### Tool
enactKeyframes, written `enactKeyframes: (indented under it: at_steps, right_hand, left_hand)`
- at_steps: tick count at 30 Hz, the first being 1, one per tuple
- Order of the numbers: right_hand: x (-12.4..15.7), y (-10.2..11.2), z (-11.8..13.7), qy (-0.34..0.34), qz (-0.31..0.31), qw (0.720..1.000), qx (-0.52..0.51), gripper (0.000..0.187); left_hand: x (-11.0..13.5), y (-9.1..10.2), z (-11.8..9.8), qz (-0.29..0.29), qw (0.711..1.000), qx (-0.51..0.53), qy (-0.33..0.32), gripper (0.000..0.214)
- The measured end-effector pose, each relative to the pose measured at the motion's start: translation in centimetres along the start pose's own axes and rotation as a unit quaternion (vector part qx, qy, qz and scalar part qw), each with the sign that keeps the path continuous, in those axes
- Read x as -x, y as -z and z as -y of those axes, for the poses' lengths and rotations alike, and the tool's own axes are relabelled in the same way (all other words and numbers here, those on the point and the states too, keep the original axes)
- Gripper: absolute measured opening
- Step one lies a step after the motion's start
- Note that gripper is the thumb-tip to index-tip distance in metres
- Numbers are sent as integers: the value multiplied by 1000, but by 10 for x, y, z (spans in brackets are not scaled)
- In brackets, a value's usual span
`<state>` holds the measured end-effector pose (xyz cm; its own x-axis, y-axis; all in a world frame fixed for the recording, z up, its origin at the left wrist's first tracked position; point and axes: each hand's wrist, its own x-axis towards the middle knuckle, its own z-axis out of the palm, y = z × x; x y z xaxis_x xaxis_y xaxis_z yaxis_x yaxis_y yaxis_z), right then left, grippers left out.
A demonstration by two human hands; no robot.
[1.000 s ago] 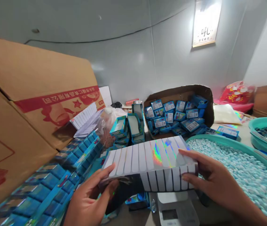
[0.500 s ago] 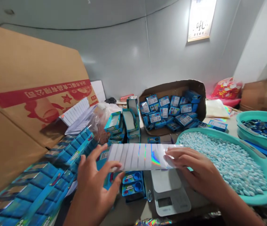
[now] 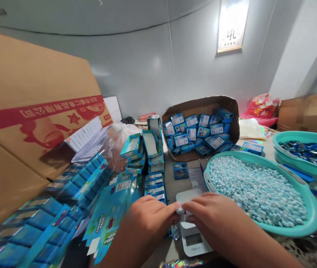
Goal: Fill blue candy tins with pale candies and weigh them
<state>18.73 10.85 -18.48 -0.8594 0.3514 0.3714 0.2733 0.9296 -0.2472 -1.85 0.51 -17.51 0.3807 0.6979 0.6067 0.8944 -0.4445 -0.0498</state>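
Observation:
My left hand [image 3: 150,217] and my right hand [image 3: 213,216] meet low in the middle, knuckles up and fingers curled together over a small white piece [image 3: 181,213] pinched between them. It may be the folded white holographic sheet, but most of it is hidden. The hands hover just above a small white digital scale [image 3: 193,238]. Flattened blue printed cartons [image 3: 111,216] lie to the left of my left hand. A teal basin [image 3: 313,219] full of pale blue candies [image 3: 256,190] sits right beside my right hand.
A big brown cardboard box [image 3: 30,111] fills the left. Stacks of small blue boxes [image 3: 144,156] stand in the middle, and an open carton [image 3: 203,106] behind holds several more. A second teal basin [image 3: 284,139] with dark blue pieces sits far right. White strip sheets [image 3: 87,136] lie at left.
The wide white holographic sheet held spread between both hands has come down and been gathered; my hands have closed together over the scale and the sheet is nearly hidden. The camera tilted down.

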Motion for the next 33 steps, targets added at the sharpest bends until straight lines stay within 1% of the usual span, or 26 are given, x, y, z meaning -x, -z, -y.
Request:
enactKeyframes:
  at_steps: [1,2,3,5,8,10,14,16,18,20,23,25,26,27,28,29,30,31,32,33]
  right_hand:
    - [-2,-1,4,-8,21,1000,-22,21]
    - [-3,-2,7,-17,28,998,-45,22]
    - [-4,-3,8,-26,22,997,-70,22]
    - [-6,-4,8,-34,-11,992,-125,22]
    - [-6,-6,5,-34,-41,980,-191,28]
    - [-5,-8,3,-39,-44,974,-220,30]
    - [-3,-12,1,-53,-28,961,-272,30]
    - [-3,-14,2,-67,-13,956,-286,29]
    - [-2,-14,2,-80,0,953,-291,29]
    - [-1,-13,0,-89,-1,951,-295,30]
    - [0,-8,-10,-128,-42,951,-279,33]
    - [1,-8,-20,-178,-88,951,-238,35]
    - [0,-10,-26,-203,-110,950,-213,36]
    - [0,-13,-32,-225,-127,948,-186,36]
    - [-1,-19,-38,-243,-136,947,-160,36]
    - [-2,-27,-43,-257,-134,947,-136,35]
    - [-4,-36,-48,-269,-121,949,-113,35]
    - [-6,-47,-52,-279,-100,951,-91,35]
    - [-8,-58,-55,-287,-74,952,-71,37]
    - [-10,-70,-58,-289,-50,955,-52,42]
  left_hand:
    - [-1,0,-1,-17,1000,-4,-2,19]
    - [-2,0,-3,-36,999,-14,1,16]
    - [-2,0,-4,-55,998,-28,7,14]
    - [0,-1,-5,-87,994,-59,14,18]
    - [8,-5,-6,-121,989,-90,6,24]
    - [13,-8,-6,-124,987,-105,-1,27]
    - [22,-15,-6,-99,987,-120,-34,30]
    - [27,-20,-6,-102,988,-108,-33,29]
    - [32,-27,-6,-121,987,-99,-24,22]
    - [37,-32,-8,-148,984,-97,-25,13]
    - [41,-32,-11,-145,986,-64,-41,11]
    - [43,-28,-12,-143,989,4,-32,10]
    - [45,-26,-13,-156,987,49,-11,8]
    - [47,-24,-13,-183,978,98,18,8]
    - [50,-23,-13,-224,962,145,56,10]
    - [54,-23,-13,-272,938,186,106,12]
    - [58,-23,-12,-318,908,217,167,13]
    - [62,-24,-10,-351,875,240,232,13]
    - [66,-24,-9,-366,844,258,295,11]
    - [70,-24,-8,-364,818,271,353,10]
